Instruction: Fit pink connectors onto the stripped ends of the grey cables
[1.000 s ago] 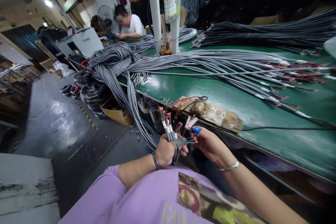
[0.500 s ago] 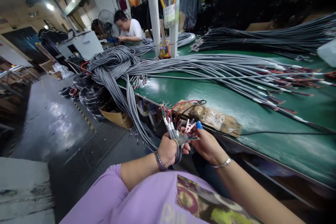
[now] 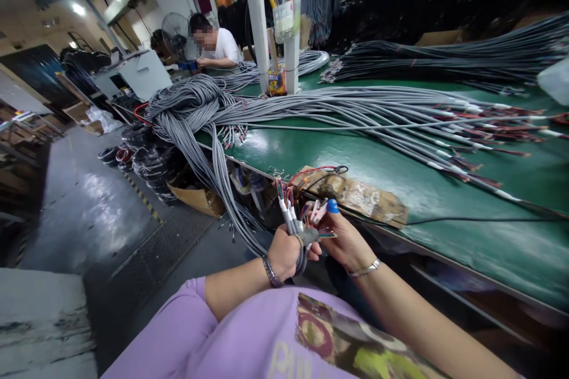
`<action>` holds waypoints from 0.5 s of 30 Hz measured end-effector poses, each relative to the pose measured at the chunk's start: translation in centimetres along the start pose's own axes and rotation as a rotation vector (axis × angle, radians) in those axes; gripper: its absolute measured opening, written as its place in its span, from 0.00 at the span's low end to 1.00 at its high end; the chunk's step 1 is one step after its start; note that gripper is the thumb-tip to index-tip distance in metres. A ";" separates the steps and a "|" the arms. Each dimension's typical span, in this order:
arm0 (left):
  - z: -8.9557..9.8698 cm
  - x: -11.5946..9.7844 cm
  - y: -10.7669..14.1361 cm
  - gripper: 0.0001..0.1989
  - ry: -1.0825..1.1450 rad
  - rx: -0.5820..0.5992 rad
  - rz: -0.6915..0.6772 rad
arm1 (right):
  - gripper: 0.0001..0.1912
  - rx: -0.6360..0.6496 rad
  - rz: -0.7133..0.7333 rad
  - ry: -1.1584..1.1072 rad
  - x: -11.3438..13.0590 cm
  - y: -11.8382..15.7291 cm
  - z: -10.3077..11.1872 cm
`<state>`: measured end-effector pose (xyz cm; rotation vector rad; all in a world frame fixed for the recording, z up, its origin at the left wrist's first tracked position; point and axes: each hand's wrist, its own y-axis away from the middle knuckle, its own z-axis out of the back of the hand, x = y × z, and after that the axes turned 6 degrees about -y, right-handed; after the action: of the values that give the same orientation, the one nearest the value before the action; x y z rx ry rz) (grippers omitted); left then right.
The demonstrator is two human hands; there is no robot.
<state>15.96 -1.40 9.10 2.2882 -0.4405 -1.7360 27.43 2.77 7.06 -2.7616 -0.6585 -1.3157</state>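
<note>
I see the left hand (image 3: 284, 253) clenched around grey cables (image 3: 291, 227), probably springy and best gripped below their delicate wire ends (image 3: 280, 189), while the right hand (image 3: 349, 240) pinches a pink clip (image 3: 318, 212).

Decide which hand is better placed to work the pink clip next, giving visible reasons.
Probably the right hand: it holds the clip, while the left hand is closed around several cables.

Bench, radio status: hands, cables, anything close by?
Left hand gripping grey cables, coloured wire ends exposed. Right hand holding pink clip beside them. Taped cardboard just beyond, on green bench.
</note>
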 end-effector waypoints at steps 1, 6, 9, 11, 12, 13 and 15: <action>0.1 0.0 0.1 0.23 -0.003 -0.001 -0.003 | 0.29 -0.042 0.000 -0.070 0.0 0.1 0.1; 0.6 0.0 0.8 0.22 0.006 0.003 -0.014 | 0.25 -0.092 -0.051 -0.176 0.3 0.6 0.9; 0.8 -0.1 1.2 0.22 0.028 -0.032 -0.038 | 0.24 -0.059 -0.063 -0.122 0.7 0.8 0.9; 0.7 -0.2 1.3 0.22 0.056 -0.080 -0.060 | 0.20 -0.052 -0.045 -0.088 1.0 0.7 0.7; 0.6 -0.3 1.3 0.22 0.071 -0.100 -0.072 | 0.18 -0.051 -0.034 -0.072 1.1 0.7 0.7; 0.5 -0.5 1.2 0.22 0.081 -0.113 -0.083 | 0.16 -0.051 -0.021 -0.058 1.1 0.7 0.6; 0.2 -0.6 1.0 0.22 0.089 -0.126 -0.097 | 0.15 -0.045 -0.005 -0.034 1.1 0.8 0.7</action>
<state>15.52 -2.12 9.96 2.3201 -0.2010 -1.6463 28.83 2.61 7.57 -2.8256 -0.6453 -1.3031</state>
